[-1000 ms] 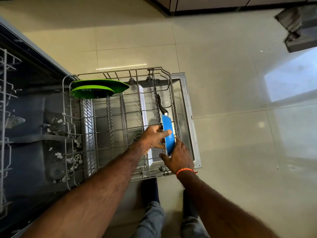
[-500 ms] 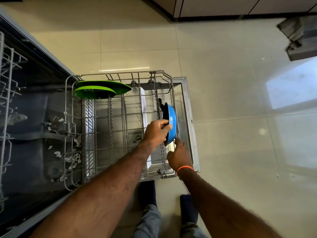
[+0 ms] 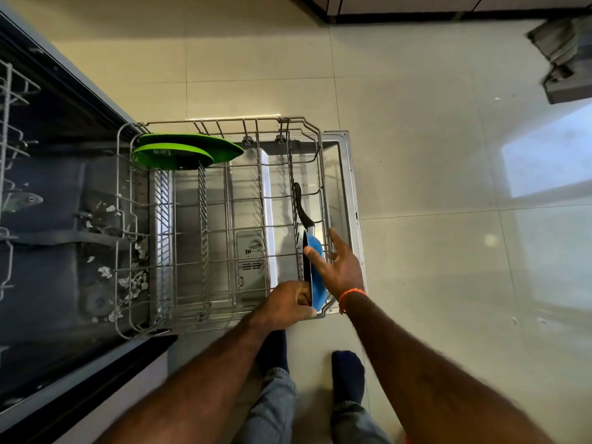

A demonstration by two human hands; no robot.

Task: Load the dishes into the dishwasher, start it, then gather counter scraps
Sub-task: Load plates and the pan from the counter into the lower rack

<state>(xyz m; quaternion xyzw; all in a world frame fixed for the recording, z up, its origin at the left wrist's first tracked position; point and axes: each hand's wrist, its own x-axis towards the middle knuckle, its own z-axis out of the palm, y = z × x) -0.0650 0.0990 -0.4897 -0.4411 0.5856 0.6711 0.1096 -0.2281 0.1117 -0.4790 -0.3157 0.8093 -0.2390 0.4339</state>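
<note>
Blue pan [image 3: 317, 277] on edge in rack [image 3: 205, 219], far from green plates [image 3: 179, 152]; left hand [image 3: 290, 302] gripping rim, right hand [image 3: 339, 267] spread flat against it.

Two green plates [image 3: 189, 150] stand on edge at the far left corner of one pulled-out lower rack [image 3: 224, 225]. One blue pan [image 3: 315, 274] with one black handle [image 3: 302, 206] stands on edge at the rack's right side. Two hands are in view: one left hand [image 3: 290, 302], one right hand [image 3: 336, 267]. One orange band [image 3: 351, 294] circles the right wrist. Two dark-socked feet [image 3: 347, 373] stand on the floor
</note>
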